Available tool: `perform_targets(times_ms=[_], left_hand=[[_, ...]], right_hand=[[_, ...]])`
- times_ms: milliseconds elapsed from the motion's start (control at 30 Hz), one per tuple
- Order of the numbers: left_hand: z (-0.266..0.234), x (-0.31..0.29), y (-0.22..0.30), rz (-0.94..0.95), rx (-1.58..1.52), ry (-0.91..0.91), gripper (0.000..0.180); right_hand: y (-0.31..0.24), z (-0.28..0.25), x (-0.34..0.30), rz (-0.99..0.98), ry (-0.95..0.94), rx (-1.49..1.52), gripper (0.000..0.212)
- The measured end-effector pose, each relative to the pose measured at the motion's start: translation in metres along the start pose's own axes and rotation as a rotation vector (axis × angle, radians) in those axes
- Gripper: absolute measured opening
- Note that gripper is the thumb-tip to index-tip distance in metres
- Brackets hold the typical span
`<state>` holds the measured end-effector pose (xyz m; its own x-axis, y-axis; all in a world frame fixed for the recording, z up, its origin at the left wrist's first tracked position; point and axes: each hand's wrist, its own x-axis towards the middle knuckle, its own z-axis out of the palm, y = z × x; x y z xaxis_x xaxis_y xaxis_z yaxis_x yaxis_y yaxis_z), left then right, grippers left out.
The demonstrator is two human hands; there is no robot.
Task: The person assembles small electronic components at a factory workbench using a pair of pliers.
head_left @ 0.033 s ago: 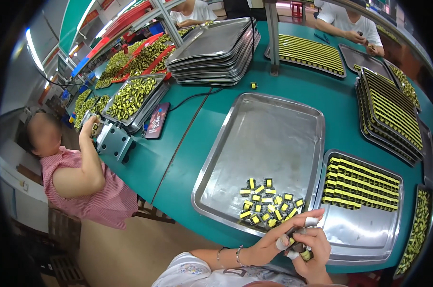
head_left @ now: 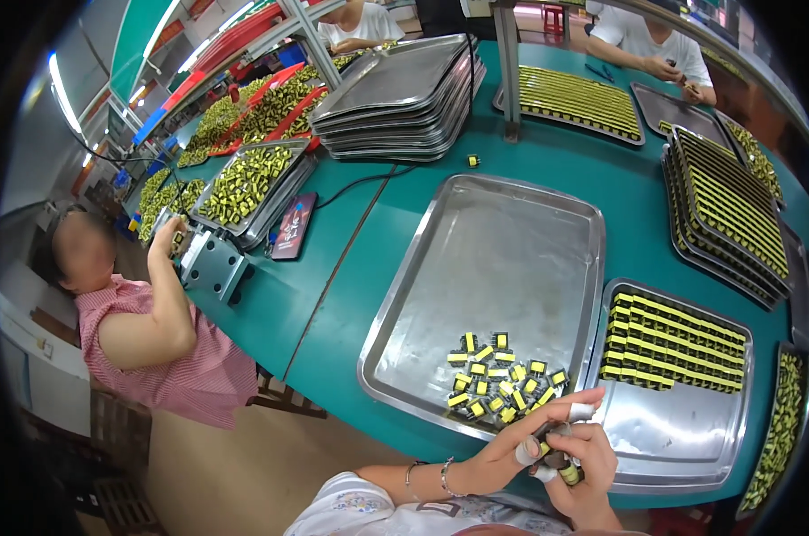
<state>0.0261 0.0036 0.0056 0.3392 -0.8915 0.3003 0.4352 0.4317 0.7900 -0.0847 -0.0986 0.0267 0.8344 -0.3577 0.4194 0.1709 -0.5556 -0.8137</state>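
My left hand [head_left: 498,460] and my right hand [head_left: 592,469] meet over the near edge of the large metal tray [head_left: 503,241]. Several fingertips are wrapped in white tape. Both hands close around a few small yellow-and-black transformers [head_left: 569,473]; the fingers partly cover them, so how they are shared between the hands is hard to see. Just beyond my left hand, a loose cluster of such transformers [head_left: 498,375] lies in the tray's near part. To the right, a second tray [head_left: 681,447] bears transformers in tight rows [head_left: 677,344] at its far end.
Metal trays [head_left: 396,85] are stacked at the back. Filled trays [head_left: 726,210] stand at the far right. One transformer [head_left: 473,161] lies on the green table [head_left: 351,237]. A co-worker [head_left: 163,348] sits at the left beside a metal fixture [head_left: 212,263]; another person [head_left: 654,54] works across the table.
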Motion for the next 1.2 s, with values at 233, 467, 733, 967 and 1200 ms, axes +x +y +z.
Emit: perform_targets(times_ms=[233,467,733,967,1200], left_hand=[[0.002,0.002,-0.002,0.007,0.002,-0.072,0.085],[-0.001,0.003,-0.005,-0.029,0.031,-0.050,0.089],[-0.001,0.002,-0.004,0.027,0.040,-0.072,0.068],[0.017,0.007,0.008,-0.007,0.145,-0.009,0.084],[0.030,-0.002,-0.009,0.098,0.202,-0.110,0.066]], right_hand=[[-0.002,0.000,0.001,-0.057,0.065,-0.005,0.039],[0.001,0.006,0.000,0.002,0.122,0.057,0.034],[0.001,0.002,-0.002,-0.032,0.100,-0.004,0.035],[-0.004,0.001,-0.005,-0.074,0.154,-0.053,0.034],[-0.014,-0.010,-0.028,-0.024,0.219,-0.024,0.036]])
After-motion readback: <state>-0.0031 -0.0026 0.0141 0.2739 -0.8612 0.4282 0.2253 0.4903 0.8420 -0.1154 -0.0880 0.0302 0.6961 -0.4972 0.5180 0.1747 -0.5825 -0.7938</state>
